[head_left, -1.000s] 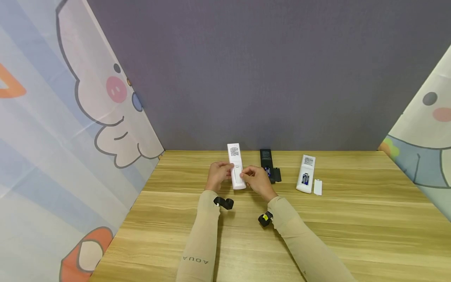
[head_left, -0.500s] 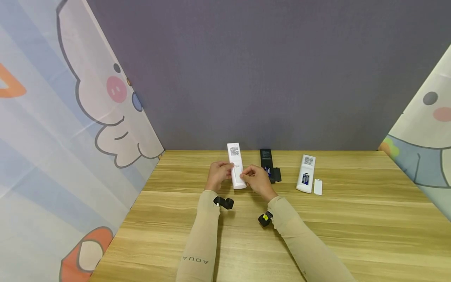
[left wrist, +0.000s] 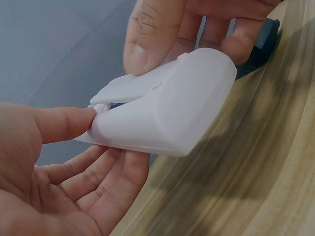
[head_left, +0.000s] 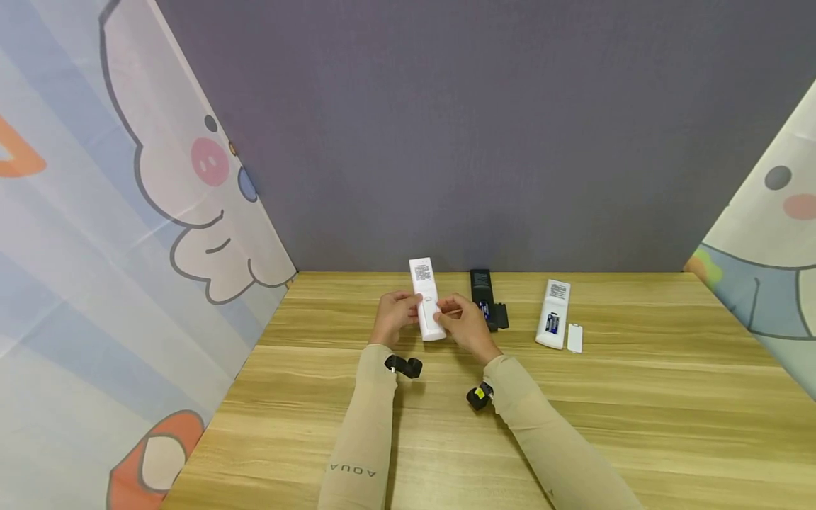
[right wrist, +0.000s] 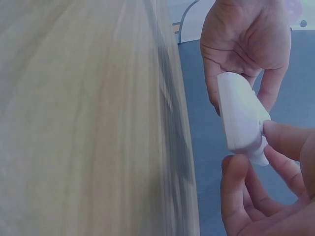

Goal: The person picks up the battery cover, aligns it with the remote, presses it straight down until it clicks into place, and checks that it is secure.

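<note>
A white remote control [head_left: 426, 287] is held back side up above the table, near the far edge. My left hand [head_left: 394, 315] grips its left side, thumb on the near face and fingers underneath in the left wrist view. My right hand [head_left: 467, 326] holds the lower right side, with its thumb [left wrist: 140, 56] on the battery cover [left wrist: 129, 88]. One edge of that cover stands slightly raised, and a bit of blue battery [left wrist: 116, 105] shows in the gap. In the right wrist view the remote's end hides most of the cover.
To the right lie a black remote [head_left: 481, 287] with its compartment uncovered, its black cover [head_left: 502, 316], another white remote [head_left: 557, 301] showing blue batteries, and a loose white cover [head_left: 575, 338]. A grey wall [head_left: 484, 142] rises behind the wooden table [head_left: 669, 397].
The remote's top has shifted very slightly left. My right thumb and fingers have moved a little on its lower right side; the left hand holds nearly still.
</note>
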A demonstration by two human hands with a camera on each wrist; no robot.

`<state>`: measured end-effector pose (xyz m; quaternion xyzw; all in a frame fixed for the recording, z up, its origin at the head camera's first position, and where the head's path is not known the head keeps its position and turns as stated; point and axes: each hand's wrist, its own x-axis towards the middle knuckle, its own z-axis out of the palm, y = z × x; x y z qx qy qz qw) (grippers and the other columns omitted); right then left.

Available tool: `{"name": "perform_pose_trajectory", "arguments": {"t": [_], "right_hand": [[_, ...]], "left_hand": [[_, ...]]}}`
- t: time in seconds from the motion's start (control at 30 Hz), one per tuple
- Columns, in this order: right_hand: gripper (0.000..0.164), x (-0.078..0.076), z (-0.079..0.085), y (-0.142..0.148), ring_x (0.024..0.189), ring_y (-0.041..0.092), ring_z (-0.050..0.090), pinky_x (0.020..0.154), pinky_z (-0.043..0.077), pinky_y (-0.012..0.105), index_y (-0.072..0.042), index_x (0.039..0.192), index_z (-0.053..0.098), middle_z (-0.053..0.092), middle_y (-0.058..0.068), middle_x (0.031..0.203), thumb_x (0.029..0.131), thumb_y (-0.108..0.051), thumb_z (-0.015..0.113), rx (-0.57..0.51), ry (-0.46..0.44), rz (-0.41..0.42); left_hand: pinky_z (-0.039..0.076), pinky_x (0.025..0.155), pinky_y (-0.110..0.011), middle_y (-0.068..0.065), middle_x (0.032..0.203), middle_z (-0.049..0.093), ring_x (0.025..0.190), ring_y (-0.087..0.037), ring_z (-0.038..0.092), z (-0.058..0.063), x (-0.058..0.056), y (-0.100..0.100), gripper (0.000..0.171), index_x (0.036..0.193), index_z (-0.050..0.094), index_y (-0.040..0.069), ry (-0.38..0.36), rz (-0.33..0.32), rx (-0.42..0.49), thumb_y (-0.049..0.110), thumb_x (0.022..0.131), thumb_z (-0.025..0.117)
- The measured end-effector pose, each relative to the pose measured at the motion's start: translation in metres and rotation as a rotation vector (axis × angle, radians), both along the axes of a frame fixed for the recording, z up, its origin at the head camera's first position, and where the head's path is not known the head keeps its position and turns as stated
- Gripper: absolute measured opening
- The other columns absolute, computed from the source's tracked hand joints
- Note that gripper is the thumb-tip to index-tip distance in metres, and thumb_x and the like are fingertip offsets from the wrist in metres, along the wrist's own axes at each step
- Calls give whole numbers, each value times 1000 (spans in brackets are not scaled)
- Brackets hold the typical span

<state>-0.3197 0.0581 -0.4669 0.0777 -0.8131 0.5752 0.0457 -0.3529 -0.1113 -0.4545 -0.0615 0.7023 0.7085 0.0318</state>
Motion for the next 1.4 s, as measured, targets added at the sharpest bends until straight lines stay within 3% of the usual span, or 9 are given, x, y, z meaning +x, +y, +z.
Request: {"name": "perform_pose_trajectory", "arguments": {"t": [0.17,0.33,0.63,0.87,1.4], "right_hand": [[35,0,-1,1,102,32,70,75,61,37,-12,130,68,69,19,124,96,-11,72,-21,-4,27],[39,0,-2,1,97,30,70,71,61,36,-16,136,67,68,18,125,97,-12,71,-30,-17,37],[38,0,-2,1,87,25,70,69,62,38,-15,135,68,69,20,125,97,-11,70,-13,0,35],[37,-1,-2,1,81,22,70,67,62,39,-13,134,69,69,19,123,96,-11,71,-8,-4,27],[38,-1,-3,0,75,18,70,61,59,31,-11,133,69,69,19,121,95,-8,72,-4,36,24]], "left_hand": [[61,77,-33,-9,91,70,77,-15,67,1,1,0,28,119,68,-7,1,4,-12,13,100,65],[60,75,-31,-9,90,70,78,-15,67,1,1,0,27,117,68,-6,-3,3,-19,14,100,65],[62,75,-32,-7,88,71,75,-14,68,1,0,-1,29,120,68,-6,-1,-23,-21,14,99,67],[62,81,-34,-18,105,75,80,-14,71,0,-1,-4,39,125,64,-8,2,-78,-27,13,94,74],[61,81,-33,-22,112,74,82,-14,71,-1,0,-5,40,127,64,-8,0,-87,-25,12,94,74]]}}
